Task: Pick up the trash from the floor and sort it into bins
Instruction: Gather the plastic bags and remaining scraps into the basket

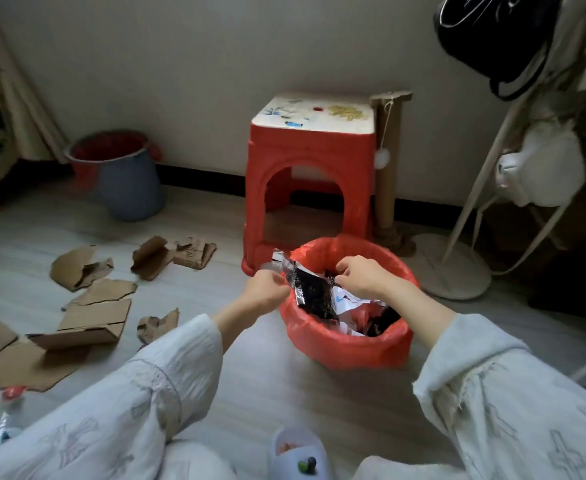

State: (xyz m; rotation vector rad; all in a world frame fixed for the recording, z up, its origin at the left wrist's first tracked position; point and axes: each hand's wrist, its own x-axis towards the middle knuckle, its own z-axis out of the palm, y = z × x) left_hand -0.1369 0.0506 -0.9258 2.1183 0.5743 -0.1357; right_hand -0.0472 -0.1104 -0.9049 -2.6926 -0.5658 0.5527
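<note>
- The left hand pinches a crinkled, shiny foil wrapper, black and silver, over the left rim of the near bin.
- The right hand hangs above the bin with fingers curled; whether it grips anything, I cannot tell.
- The bin is round and lined with a glossy red plastic bag, with wrappers inside.
- Torn brown cardboard pieces lie flat and folded on the floor's left side.
</note>
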